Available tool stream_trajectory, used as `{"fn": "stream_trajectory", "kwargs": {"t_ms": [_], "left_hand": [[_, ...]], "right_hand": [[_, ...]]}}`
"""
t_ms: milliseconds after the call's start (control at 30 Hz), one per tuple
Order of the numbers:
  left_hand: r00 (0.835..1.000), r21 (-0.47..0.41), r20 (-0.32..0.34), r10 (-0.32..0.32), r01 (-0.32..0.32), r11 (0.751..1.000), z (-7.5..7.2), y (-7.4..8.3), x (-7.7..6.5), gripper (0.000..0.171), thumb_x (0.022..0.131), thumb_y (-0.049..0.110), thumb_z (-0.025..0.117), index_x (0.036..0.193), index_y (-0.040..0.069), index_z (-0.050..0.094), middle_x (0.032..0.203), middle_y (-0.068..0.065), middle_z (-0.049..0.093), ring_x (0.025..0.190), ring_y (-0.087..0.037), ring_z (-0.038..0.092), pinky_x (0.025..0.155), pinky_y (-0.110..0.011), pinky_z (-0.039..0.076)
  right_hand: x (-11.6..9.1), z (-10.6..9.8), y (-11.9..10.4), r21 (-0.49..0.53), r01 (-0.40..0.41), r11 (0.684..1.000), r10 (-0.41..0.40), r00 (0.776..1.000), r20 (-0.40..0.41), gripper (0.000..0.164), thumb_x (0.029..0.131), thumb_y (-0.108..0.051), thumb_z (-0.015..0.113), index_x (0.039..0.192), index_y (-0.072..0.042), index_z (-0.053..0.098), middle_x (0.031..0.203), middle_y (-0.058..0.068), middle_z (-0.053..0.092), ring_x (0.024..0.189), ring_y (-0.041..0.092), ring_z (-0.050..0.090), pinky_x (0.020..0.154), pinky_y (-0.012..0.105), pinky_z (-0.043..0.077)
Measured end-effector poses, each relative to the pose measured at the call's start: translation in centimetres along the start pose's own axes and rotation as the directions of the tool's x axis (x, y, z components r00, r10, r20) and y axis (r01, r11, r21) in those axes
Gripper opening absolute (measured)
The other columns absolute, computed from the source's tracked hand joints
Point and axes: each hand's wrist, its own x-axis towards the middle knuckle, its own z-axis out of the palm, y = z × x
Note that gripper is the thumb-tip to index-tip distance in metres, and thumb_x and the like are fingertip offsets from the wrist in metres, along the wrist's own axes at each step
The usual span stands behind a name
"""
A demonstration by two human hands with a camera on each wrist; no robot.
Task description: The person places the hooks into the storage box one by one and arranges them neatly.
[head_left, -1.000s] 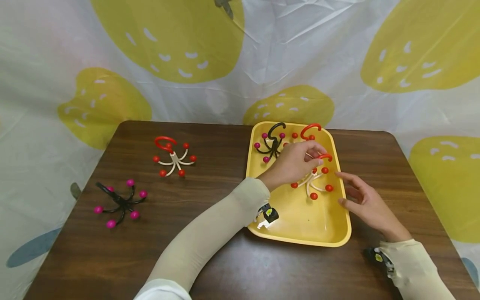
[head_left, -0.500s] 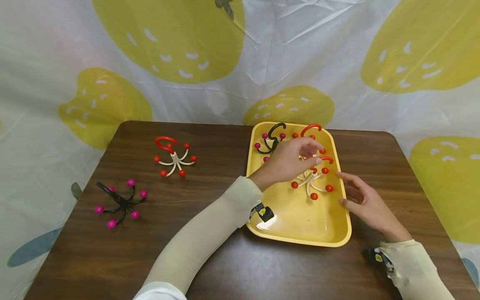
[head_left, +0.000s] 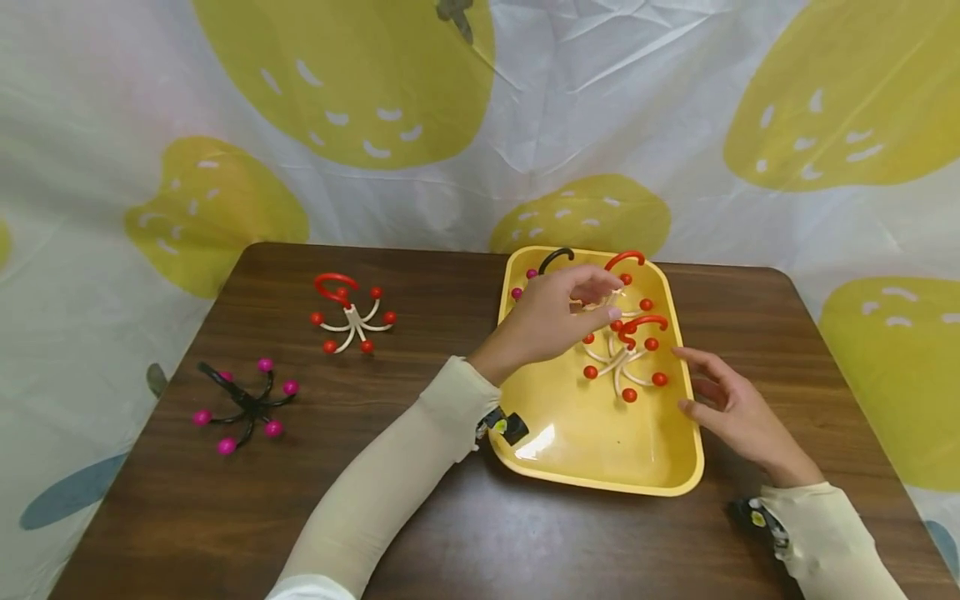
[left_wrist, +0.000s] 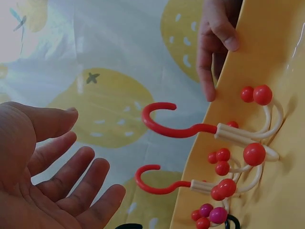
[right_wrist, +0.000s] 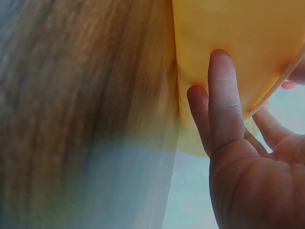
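Observation:
My left hand [head_left: 551, 317] hovers over the yellow tray [head_left: 585, 458], fingers loosely extended and holding nothing. Just beyond its fingertips stands a white multi-arm hanging hook [head_left: 622, 357] with a red hook top and red ball tips. Behind it is another red-and-white hanging hook [left_wrist: 201, 187], partly covered by the hand in the head view. A black hanging hook [head_left: 557, 257] with magenta ball tips is at the tray's back left, mostly hidden by the hand. My right hand [head_left: 723, 400] rests at the tray's right side, its straight fingers [right_wrist: 224, 98] touching the outer wall.
On the dark wooden table [head_left: 420, 400], left of the tray, stand a red-and-white hanging hook [head_left: 352, 318] and, nearer, a black one with magenta balls [head_left: 250, 406]. A white curtain [head_left: 420, 200] with yellow fruit prints hangs behind the table.
My left hand has let go of the front red-and-white hanging hook and drawn back to the left. That hook stays in the tray. The right hand has held its place.

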Motion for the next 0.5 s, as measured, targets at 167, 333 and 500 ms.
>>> {"fn": "stream_trajectory", "kwargs": {"t_ms": [167,333,500], "left_hand": [[1.0,0.0,-0.027,-0.012,0.012,1.0,-0.9,-0.1,-0.7,0.031,0.099,0.023,0.076,0.129,0.014,0.072,0.124,-0.001,0.073,0.115,-0.016,0.07,0.094,-0.026,0.059],[0.998,-0.017,-0.064,-0.026,0.025,1.0,-2.0,-0.4,-1.3,0.032,0.098,0.022,0.077,0.129,0.014,0.072,0.122,-0.001,0.075,0.115,-0.012,0.069,0.092,-0.026,0.058],[0.995,-0.032,-0.083,-0.056,0.054,0.998,-3.1,-0.5,-2.3,0.033,0.099,0.023,0.076,0.13,0.014,0.071,0.126,0.0,0.074,0.117,-0.014,0.068,0.096,-0.029,0.06]], "right_hand": [[0.0,0.1,0.1,0.006,0.01,1.0,-0.01,1.0,0.0,0.07,0.096,0.001,0.071,0.159,-0.009,0.043,0.157,0.022,0.044,0.114,-0.008,0.059,0.086,0.016,0.059],[0.1,0.0,0.0,0.007,0.028,1.0,-0.028,1.0,-0.006,0.07,0.095,0.004,0.071,0.159,-0.008,0.044,0.156,0.023,0.044,0.115,-0.008,0.059,0.086,0.016,0.059],[0.1,0.0,0.0,-0.001,0.024,1.0,-0.024,1.0,-0.004,0.07,0.095,0.003,0.071,0.158,-0.008,0.044,0.156,0.023,0.044,0.115,-0.011,0.058,0.086,0.015,0.058]]}}
